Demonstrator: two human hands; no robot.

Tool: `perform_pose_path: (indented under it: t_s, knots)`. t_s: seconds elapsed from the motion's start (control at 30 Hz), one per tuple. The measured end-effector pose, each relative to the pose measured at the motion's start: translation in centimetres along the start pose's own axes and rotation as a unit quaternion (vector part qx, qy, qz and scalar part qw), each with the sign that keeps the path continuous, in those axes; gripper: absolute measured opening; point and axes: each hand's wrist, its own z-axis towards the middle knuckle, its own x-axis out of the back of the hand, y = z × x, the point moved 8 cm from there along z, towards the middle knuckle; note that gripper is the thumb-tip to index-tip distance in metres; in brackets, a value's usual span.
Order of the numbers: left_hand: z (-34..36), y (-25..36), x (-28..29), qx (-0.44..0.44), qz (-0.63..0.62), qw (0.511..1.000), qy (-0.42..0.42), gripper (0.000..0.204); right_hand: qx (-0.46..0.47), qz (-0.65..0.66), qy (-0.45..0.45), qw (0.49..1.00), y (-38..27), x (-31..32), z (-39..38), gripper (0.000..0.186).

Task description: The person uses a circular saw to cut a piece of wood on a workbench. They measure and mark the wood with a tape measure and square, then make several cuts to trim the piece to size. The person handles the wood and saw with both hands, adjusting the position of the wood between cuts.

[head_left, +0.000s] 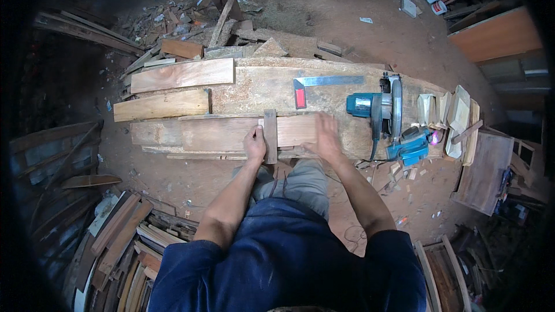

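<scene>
A planed wooden board (pixel 225 133) lies lengthwise along the near side of the workbench, its right part (pixel 298 132) paler than its left. Crossing it is a short dark wooden strip (pixel 270 138). My left hand (pixel 254 143) rests on the board just left of the strip, fingers curled and closed; what they pinch, if anything, is hidden. At the board's right end is my right hand (pixel 327 138), slightly blurred, spanning its width with the thumb at the near edge and the fingers at the far one. A try square (pixel 300 93) with a red-marked handle lies beyond.
Right of my hands stand a teal circular saw (pixel 370 106) and a second teal power tool (pixel 409 148). Two more boards (pixel 182 75) (pixel 165 106) lie on the bench's left. Wood offcuts (pixel 457 110) sit at its right end. Scrap wood (pixel 182 48) is heaped behind it.
</scene>
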Motion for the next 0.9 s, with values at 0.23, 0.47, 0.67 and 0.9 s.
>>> perform_pose_path:
  t_s: [0.23, 0.47, 0.67, 0.9]
  knots:
    - [0.3, 0.3, 0.4, -0.028, 0.005, 0.999, 0.017, 0.032, 0.184, -0.099, -0.144, 0.967, -6.6, -2.2, 5.0, 0.124]
    - [0.8, 1.3, 0.9, 0.024, 0.03, 0.999, -0.032, 0.034, 0.187, -0.036, -0.203, 0.961, -6.3, -3.6, 6.2, 0.124]
    - [1.6, 2.2, 1.1, 0.024, 0.097, 0.994, -0.053, 0.039, 0.176, -0.033, -0.196, 0.964, -6.3, -4.1, 6.5, 0.123]
    - [3.0, -0.1, 0.6, 0.033, 0.008, 0.992, -0.123, 0.037, 0.183, -0.038, -0.226, 0.956, -6.4, -4.0, 6.4, 0.125]
